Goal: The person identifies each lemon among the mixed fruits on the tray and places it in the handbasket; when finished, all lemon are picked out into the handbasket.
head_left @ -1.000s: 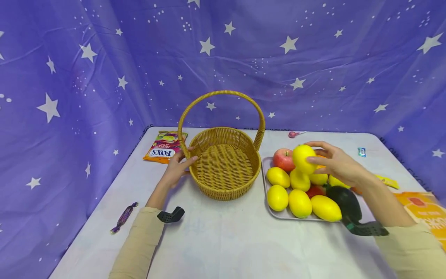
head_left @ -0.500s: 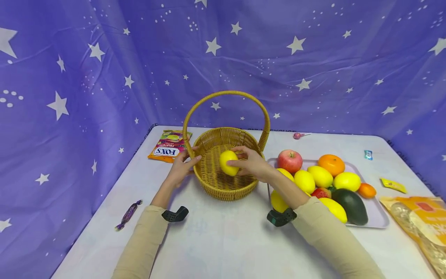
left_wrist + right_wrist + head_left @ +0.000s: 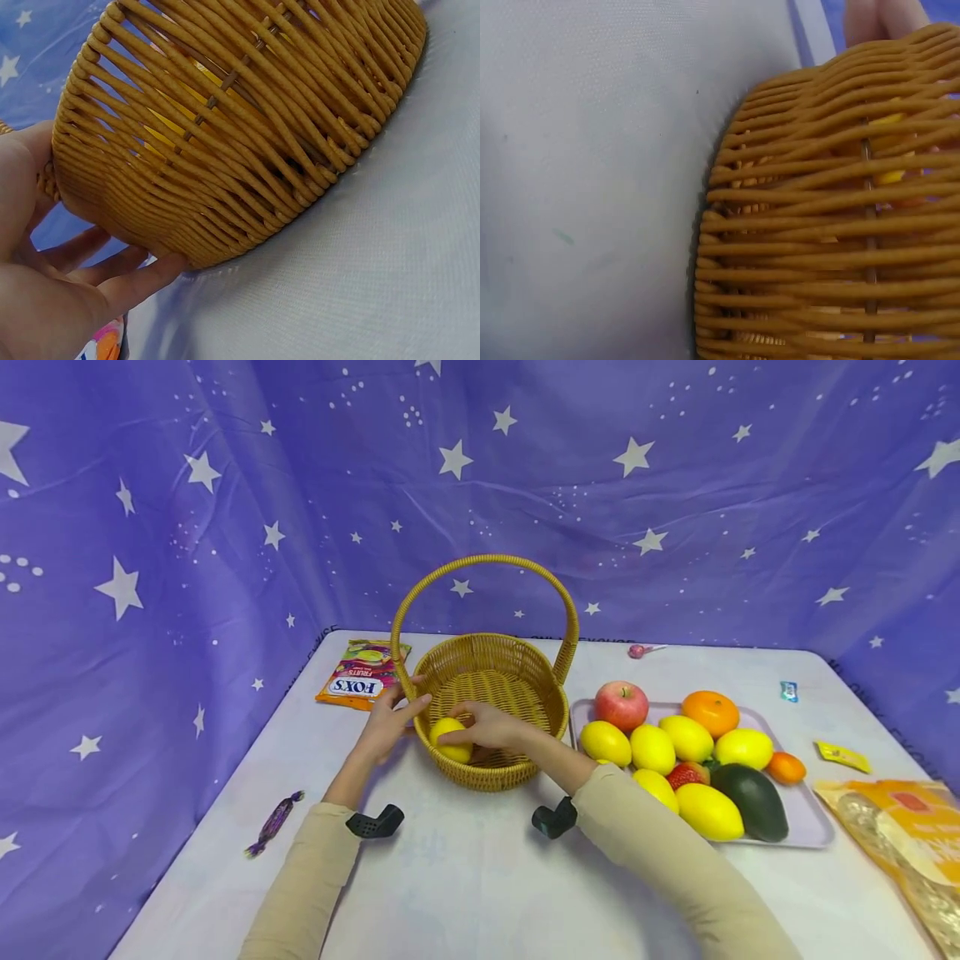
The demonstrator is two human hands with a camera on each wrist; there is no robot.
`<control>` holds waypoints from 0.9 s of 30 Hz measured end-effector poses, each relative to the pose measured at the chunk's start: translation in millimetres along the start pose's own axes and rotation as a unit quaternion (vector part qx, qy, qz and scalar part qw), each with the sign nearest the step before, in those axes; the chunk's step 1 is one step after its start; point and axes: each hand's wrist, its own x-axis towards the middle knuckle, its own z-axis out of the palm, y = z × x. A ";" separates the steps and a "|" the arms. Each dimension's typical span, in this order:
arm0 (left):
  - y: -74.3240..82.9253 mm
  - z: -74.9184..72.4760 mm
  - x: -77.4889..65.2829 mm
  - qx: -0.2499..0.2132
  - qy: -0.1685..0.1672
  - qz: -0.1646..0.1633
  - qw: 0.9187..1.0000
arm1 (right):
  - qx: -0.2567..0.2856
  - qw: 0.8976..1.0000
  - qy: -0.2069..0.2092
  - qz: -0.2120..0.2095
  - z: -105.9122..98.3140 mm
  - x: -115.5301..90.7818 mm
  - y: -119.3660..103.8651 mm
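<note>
Leftward and nearer, one yellow lemon (image 3: 447, 727) has shifted from mid-basket to the near-left wall inside the wicker basket (image 3: 491, 779), pinched between the right hand's (image 3: 489, 726) thumb and fingers. The left hand (image 3: 383, 723) grips the basket's left side; more lemons (image 3: 708, 812) lie on the tray (image 3: 813, 828).

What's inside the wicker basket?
One yellow fruit, held by the right hand at the left of the basket. The hand and near wall hide part of the floor; what's there can't be seen.

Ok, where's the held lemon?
In the head view, the lemon is inside the basket, by its near-left wall, held in the right hand, near the left hand.
</note>
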 end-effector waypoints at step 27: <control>15.9 4.3 -7.8 -0.008 0.000 -0.025 1.000 | -0.137 0.987 -0.016 -0.085 -197.9 -175.2 50.5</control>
